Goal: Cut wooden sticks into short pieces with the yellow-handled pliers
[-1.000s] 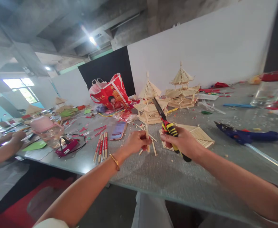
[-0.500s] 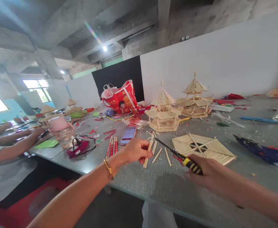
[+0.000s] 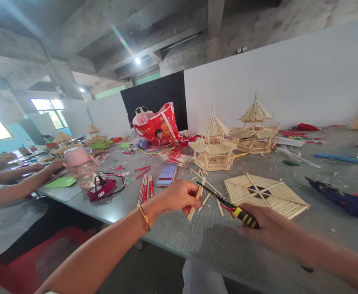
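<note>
My left hand (image 3: pixel 186 197) is closed around one or more pale wooden sticks (image 3: pixel 194 210), held slanting just over the table. In my right hand (image 3: pixel 255 218) is a hand tool (image 3: pixel 238 212) with a black-and-yellow grip and a long, thin, dark shaft or blade. Its tip reaches the upper end of the held sticks; whether it touches them I cannot tell. Loose sticks (image 3: pixel 220 207) lie beneath and beside my left hand. Right of the tool, a flat hexagonal stick panel (image 3: pixel 276 196) with an open centre lies on the table.
Two stick pagodas (image 3: pixel 214 143) (image 3: pixel 255 128) stand behind. Near my left hand are a phone (image 3: pixel 165 174), red-wrapped stick bundles (image 3: pixel 145 188), a maroon pouch (image 3: pixel 101 190) and a pink-lidded bottle (image 3: pixel 77 163). A red bag (image 3: pixel 157 126) stands farther back. Another person's arm (image 3: pixel 28 179) rests at left.
The tool's tip has shifted left relative to the sticks, from beside them to their upper end. My left hand keeps its hold. The whole view has moved slightly.
</note>
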Available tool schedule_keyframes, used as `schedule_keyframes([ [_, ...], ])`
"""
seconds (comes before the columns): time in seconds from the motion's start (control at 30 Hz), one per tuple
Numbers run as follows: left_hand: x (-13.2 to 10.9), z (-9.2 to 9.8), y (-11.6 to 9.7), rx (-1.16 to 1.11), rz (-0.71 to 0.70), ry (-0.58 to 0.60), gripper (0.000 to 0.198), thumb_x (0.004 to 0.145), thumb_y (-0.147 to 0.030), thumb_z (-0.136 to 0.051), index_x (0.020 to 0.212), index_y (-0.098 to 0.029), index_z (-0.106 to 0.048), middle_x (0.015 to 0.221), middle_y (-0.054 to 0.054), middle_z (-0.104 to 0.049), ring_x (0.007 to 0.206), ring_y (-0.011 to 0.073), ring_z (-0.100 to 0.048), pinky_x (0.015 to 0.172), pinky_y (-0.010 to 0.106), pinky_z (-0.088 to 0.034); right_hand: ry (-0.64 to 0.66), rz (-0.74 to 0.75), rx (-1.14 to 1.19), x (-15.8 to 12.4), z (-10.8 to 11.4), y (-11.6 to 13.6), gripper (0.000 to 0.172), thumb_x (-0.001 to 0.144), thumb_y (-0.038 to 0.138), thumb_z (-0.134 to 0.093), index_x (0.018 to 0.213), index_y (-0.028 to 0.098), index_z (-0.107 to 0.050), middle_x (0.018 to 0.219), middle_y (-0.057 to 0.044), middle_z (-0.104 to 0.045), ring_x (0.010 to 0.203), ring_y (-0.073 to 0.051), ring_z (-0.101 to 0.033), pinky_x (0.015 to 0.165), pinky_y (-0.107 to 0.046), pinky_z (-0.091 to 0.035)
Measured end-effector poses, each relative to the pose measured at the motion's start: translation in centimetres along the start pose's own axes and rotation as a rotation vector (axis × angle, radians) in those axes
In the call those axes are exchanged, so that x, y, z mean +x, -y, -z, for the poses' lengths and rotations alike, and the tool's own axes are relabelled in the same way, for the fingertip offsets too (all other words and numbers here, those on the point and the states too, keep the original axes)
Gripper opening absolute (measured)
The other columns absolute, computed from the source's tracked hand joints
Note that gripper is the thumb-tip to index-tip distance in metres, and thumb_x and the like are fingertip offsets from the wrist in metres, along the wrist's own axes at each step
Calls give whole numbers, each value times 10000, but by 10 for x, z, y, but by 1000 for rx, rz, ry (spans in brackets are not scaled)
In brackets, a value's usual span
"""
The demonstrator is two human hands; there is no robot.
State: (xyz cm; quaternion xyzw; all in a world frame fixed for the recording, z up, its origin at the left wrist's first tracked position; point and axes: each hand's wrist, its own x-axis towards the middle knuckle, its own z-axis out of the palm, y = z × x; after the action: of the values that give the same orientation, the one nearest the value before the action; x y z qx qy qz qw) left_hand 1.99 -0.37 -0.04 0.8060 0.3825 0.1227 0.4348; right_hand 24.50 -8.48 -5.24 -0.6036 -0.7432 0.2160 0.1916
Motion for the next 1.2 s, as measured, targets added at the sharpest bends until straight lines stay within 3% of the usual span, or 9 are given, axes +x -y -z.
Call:
schedule_keyframes([
  [0.23,3,4,-6,-47,46,88,83,634,-161,-606,591,-155,-535,498,-58,-502,409,50,-460,415,172,-382,-31,34,60,-5,-2,-3,303,714,262,-490,978,187,-619,1016,-99,-662,959,-255,-580,799,-308,-417],
  [0.37,8,6,-9,19,59,86,95,639,-156,-591,572,-158,-523,490,-54,-483,422,62,-451,444,192,-374,14,-10,117,-1,5,0,173,644,176,-506,779,208,-610,768,-52,-669,730,-209,-600,645,-280,-432],
  [0.43,9,3,-9,160,36,-35,140,672,-183,-580,557,-162,-503,477,-51,-463,440,75,-446,467,204,-350,12,-49,164,4,11,1,87,638,180,-522,688,218,-581,629,-25,-623,611,-185,-570,542,-268,-402],
  [0.57,8,-13,-6,532,-80,-506,169,784,-221,-482,620,-178,-492,554,-21,-484,544,116,-463,540,233,-301,8,-115,191,12,19,0,83,625,184,-557,576,217,-499,460,0,-487,459,-143,-479,436,-253,-307],
  [0.67,7,-25,-2,592,-162,-621,105,821,-184,-414,756,-194,-495,668,9,-527,617,149,-496,573,249,-290,61,-154,226,12,21,1,108,628,189,-553,577,217,-462,434,16,-436,417,-119,-439,422,-245,-288],
  [0.97,8,-18,4,281,-186,-424,253,833,-232,-391,587,-199,-341,555,-24,-461,585,119,-465,548,234,-287,143,-244,333,-3,17,5,80,624,187,-467,676,211,-410,417,59,-419,389,-94,-412,399,-217,-290],
  [1.1,7,-18,3,97,-147,-337,257,814,-253,-419,572,-193,-356,516,-40,-411,539,98,-423,527,225,-289,109,-287,318,-8,15,9,81,623,191,-470,691,205,-428,419,60,-423,399,-91,-415,398,-209,-285],
  [1.2,5,-19,0,-168,-68,-256,213,811,-246,-421,609,-186,-390,508,-55,-366,460,72,-323,474,220,-245,101,-260,309,-10,16,11,67,630,191,-479,671,208,-428,421,57,-424,410,-95,-424,410,-213,-289],
])
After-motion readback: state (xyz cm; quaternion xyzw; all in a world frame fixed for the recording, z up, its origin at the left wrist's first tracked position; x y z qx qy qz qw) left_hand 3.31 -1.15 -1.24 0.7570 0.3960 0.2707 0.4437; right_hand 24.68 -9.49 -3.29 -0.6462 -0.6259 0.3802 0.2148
